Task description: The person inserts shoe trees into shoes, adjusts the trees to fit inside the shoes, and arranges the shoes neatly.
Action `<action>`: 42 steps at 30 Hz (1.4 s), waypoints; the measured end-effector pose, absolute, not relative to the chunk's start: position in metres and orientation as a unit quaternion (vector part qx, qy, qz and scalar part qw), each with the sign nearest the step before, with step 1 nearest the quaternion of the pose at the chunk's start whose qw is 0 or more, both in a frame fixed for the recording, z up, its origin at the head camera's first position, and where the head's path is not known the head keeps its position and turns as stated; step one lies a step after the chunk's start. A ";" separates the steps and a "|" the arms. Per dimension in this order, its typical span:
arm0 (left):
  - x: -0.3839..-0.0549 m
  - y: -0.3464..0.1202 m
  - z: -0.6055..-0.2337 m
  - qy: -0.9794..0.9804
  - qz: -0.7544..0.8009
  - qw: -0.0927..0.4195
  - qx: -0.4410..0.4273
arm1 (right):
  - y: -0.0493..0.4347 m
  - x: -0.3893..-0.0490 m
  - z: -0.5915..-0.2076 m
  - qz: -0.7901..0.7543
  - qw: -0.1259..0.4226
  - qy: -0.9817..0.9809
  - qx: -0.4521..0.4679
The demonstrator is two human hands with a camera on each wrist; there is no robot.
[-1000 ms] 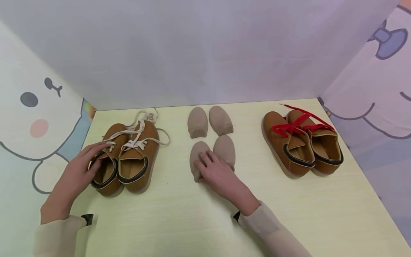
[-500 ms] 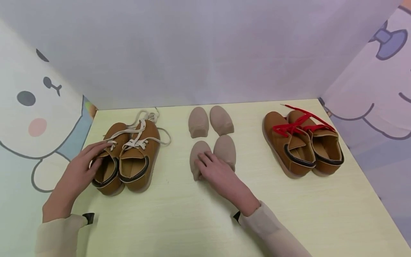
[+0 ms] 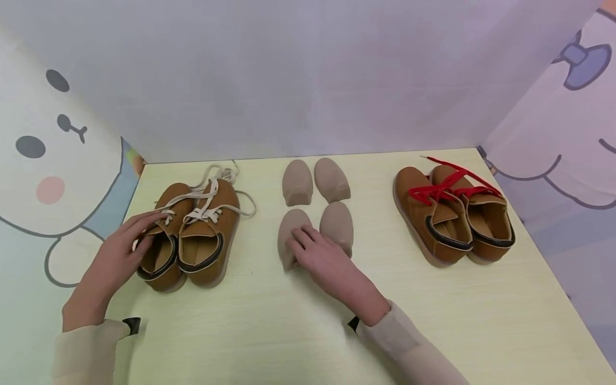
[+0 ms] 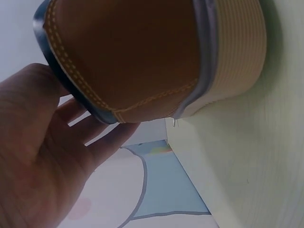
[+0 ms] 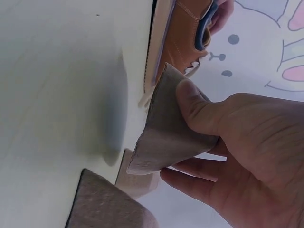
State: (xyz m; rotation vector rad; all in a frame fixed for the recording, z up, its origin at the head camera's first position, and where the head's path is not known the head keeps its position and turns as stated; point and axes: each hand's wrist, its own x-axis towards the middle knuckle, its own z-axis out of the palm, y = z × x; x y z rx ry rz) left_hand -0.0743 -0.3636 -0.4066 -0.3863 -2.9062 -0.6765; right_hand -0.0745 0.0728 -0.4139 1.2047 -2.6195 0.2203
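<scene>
My right hand (image 3: pixel 329 264) pinches a beige-grey moulded shoe insert (image 3: pixel 289 240) at the middle of the table. In the right wrist view, the thumb presses one face of this insert (image 5: pixel 166 128) with fingers behind, and a shadow shows beneath its raised edge. Just right of it lies a matching insert (image 3: pixel 337 224). At the left, my left hand (image 3: pixel 115 254) holds the outer brown shoe (image 3: pixel 175 200) by its opening, fingers toward the tongue. The left wrist view shows that shoe's heel (image 4: pixel 133 57), the thumb at its dark collar. White laces (image 3: pixel 207 208) lie loosely over this pair.
Two more inserts (image 3: pixel 297 182) lie at the back middle. On the right stands another brown pair of shoes (image 3: pixel 438 224) with red laces (image 3: pixel 433 192). A pale wall (image 3: pixel 308 80) closes the table's (image 3: pixel 250 321) back edge, with cartoon-printed walls (image 3: pixel 48 160) at the sides.
My right hand has shifted slightly left with the insert, which now stands farther from its neighbour. The left hand stays at the shoe, almost unmoved.
</scene>
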 end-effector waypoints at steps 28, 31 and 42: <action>-0.080 -0.373 -0.406 -0.928 -0.313 0.078 -0.188 | 0.042 -0.070 -0.372 0.052 0.146 -0.873 0.462; -0.081 -0.373 -0.407 -0.928 -0.314 0.076 -0.185 | 0.040 -0.069 -0.368 0.054 0.145 -0.870 0.467; -0.082 -0.374 -0.407 -0.930 -0.336 0.036 -0.148 | 0.025 -0.064 -0.352 0.032 0.145 -0.869 0.473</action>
